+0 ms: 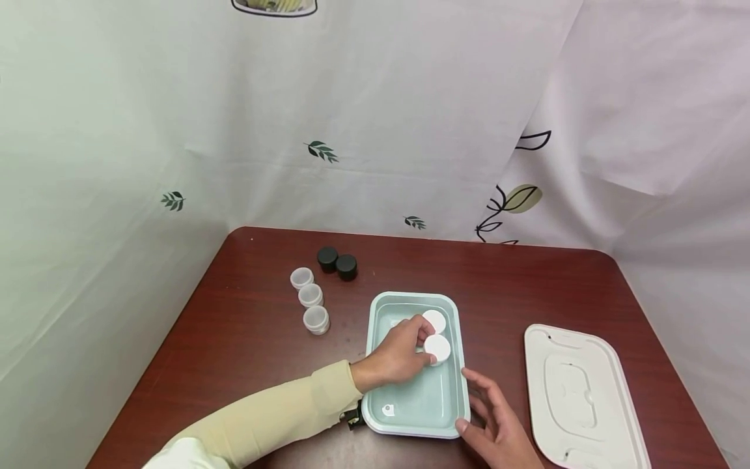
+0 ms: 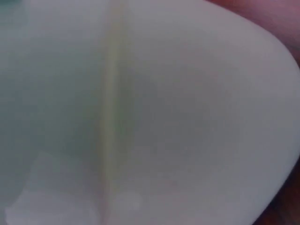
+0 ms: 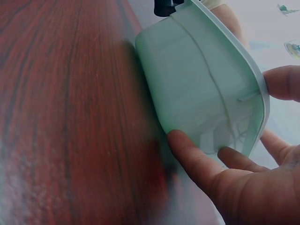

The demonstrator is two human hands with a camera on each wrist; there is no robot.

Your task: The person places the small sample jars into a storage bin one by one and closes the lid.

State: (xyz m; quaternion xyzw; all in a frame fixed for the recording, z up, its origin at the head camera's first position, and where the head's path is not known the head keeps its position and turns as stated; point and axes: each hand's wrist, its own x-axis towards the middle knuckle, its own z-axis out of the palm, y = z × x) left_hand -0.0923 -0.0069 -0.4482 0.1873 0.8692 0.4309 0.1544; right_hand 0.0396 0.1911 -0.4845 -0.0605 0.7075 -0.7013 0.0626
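My left hand (image 1: 400,352) reaches into a pale green plastic container (image 1: 410,417), its thumb and fingers pinching a small white-lidded jar (image 1: 437,349). Just behind that jar, a second white-lidded jar (image 1: 434,322) sits in the container, partly covered by the fingers. My right hand (image 1: 497,423) rests against the container's right side near the front corner. In the right wrist view, its fingers (image 3: 194,157) touch the outer wall (image 3: 187,79), with one digit at the rim. The left wrist view is filled by a blurred, close pale wall (image 2: 201,112).
Three small clear open jars (image 1: 310,296) stand in a row left of the container. Behind them are two black round-topped jars (image 1: 346,267). A white container lid (image 1: 580,397) lies flat at the right of the dark red table (image 1: 498,286). Patterned white cloth (image 1: 375,98) hangs around the back.
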